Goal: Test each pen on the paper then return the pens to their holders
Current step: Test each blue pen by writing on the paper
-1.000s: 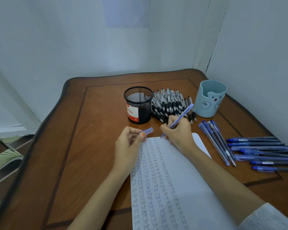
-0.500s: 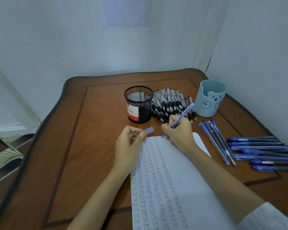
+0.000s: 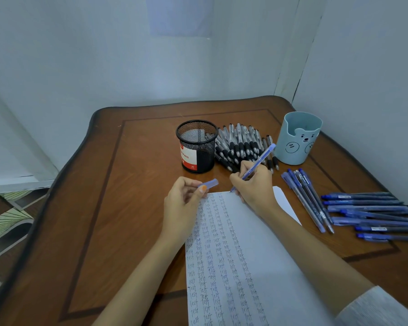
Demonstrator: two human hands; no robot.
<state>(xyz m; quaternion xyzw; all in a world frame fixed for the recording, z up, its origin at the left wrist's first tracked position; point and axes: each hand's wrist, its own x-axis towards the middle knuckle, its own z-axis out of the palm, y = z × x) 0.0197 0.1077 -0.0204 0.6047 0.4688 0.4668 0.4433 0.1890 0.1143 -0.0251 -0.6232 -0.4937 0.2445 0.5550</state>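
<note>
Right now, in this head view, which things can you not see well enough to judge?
All in the head view:
- blue pen in the right hand: too small to tell whether its tip touches the paper.
- pen cap: the left hand covers one end with its thumb.
- bear holder: its own wall hides the bottom.
- row of blue pens: cut off by the right edge.
</note>
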